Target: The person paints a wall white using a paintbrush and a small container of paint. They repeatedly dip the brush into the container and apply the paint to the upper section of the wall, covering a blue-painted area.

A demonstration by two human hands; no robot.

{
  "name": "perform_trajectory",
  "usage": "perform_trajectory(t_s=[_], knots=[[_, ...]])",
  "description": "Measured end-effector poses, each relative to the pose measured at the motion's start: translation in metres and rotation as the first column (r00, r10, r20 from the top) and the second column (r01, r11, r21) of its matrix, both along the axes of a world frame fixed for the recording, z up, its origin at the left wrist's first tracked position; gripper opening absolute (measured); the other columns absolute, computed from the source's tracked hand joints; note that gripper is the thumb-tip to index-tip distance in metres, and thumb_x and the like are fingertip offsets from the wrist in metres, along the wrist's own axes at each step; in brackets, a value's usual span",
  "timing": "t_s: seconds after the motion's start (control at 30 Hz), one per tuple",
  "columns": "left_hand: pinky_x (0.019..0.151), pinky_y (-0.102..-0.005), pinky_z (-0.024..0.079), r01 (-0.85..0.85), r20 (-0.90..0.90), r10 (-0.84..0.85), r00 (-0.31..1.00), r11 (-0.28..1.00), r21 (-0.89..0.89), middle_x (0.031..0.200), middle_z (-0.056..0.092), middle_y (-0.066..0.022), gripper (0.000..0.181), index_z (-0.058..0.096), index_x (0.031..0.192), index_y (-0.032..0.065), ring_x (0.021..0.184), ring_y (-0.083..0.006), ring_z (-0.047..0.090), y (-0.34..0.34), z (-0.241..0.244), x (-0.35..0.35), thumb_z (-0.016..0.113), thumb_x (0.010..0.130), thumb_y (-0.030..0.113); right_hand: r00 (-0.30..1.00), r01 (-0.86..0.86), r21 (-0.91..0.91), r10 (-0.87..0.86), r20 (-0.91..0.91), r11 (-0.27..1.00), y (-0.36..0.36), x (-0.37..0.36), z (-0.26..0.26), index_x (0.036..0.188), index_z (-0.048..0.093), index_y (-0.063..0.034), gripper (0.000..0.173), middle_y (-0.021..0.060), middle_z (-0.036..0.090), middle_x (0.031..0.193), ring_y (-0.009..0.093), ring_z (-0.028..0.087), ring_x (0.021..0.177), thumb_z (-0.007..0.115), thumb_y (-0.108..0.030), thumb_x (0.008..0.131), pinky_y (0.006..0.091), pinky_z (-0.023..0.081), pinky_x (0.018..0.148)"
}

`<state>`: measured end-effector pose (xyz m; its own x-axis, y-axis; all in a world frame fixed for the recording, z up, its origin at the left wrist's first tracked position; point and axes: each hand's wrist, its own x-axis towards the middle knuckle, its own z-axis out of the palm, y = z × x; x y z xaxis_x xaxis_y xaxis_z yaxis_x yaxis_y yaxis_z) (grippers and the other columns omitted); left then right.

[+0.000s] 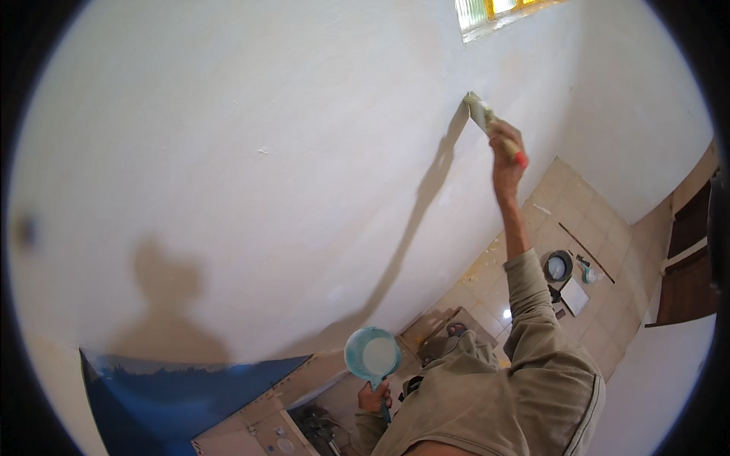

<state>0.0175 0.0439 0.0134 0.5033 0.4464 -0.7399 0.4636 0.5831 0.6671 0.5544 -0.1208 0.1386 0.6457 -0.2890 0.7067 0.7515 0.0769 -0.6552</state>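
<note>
My right hand (506, 145) is raised in front of the white wall (319, 188) and grips the wooden handle of a paintbrush (479, 111), whose handle end is red. The brush's bristle tip meets the wall below the window, where its shadow also meets it. Low in the view, my left hand (374, 395) holds a teal plastic dipper (353, 350) by its handle. Pale, whitish liquid (379, 356) lies in the dipper. The shadows of a head and of the raised arm fall across the wall.
On the tiled floor (599, 228) at right stand a black bucket (558, 266) of pale liquid, a white board (574, 296) and a thin rod (586, 252). A blue sheet (171, 404) and a wooden surface (245, 433) are at lower left. A window (479, 14) is above.
</note>
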Motion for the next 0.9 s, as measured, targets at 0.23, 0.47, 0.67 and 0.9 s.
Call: perform_trajectory(t_s=[0.23,0.47,0.67,0.9], knots=[[0.042,-0.0323,0.042,0.009,0.030,-0.008,1.000,1.000,-0.021,0.068,0.053,-0.0068,0.024,0.056,0.102,0.0014,0.046,-0.0179,0.049,0.001,0.000,0.001,0.069,0.088,0.017,0.965,-0.222,-0.353,0.257,0.053,0.909,0.064,-0.126,0.017,0.100,0.072,-0.0067,0.024,0.0134,0.067,0.110,0.027,0.064,0.099,0.072,0.004,0.079,0.0334,0.052,0.082],[0.042,-0.0325,0.043,0.024,0.020,-0.024,1.000,1.000,-0.009,0.069,0.054,-0.0072,0.022,0.057,0.100,0.0013,0.047,-0.0181,0.049,0.000,0.003,-0.001,0.068,0.088,0.016,0.727,-0.610,0.129,0.617,-0.303,0.782,0.014,-0.054,0.011,0.099,0.068,0.0007,0.013,0.0061,0.066,0.106,0.014,0.061,0.097,0.067,-0.005,0.088,0.0280,0.050,0.083],[0.042,-0.0328,0.042,-0.002,0.018,0.002,1.000,1.000,-0.015,0.068,0.053,-0.0071,0.022,0.056,0.097,0.0017,0.046,-0.0182,0.048,-0.001,-0.002,-0.005,0.069,0.088,0.016,0.969,-0.139,0.118,0.159,-0.189,0.983,-0.026,0.018,-0.008,0.107,0.068,-0.0027,0.018,0.0060,0.067,0.111,0.014,0.063,0.096,0.069,-0.010,0.091,0.0286,0.052,0.078],[0.042,-0.0323,0.042,0.036,-0.030,-0.036,0.999,0.999,0.013,0.068,0.053,-0.0072,0.022,0.055,0.096,0.0016,0.045,-0.0178,0.048,-0.002,0.014,0.004,0.070,0.088,0.016,0.986,-0.153,-0.226,0.132,-0.103,0.962,0.038,-0.066,-0.036,0.099,0.071,-0.0037,0.021,0.0135,0.068,0.113,0.027,0.065,0.105,0.070,0.005,0.080,0.0340,0.051,0.089]])
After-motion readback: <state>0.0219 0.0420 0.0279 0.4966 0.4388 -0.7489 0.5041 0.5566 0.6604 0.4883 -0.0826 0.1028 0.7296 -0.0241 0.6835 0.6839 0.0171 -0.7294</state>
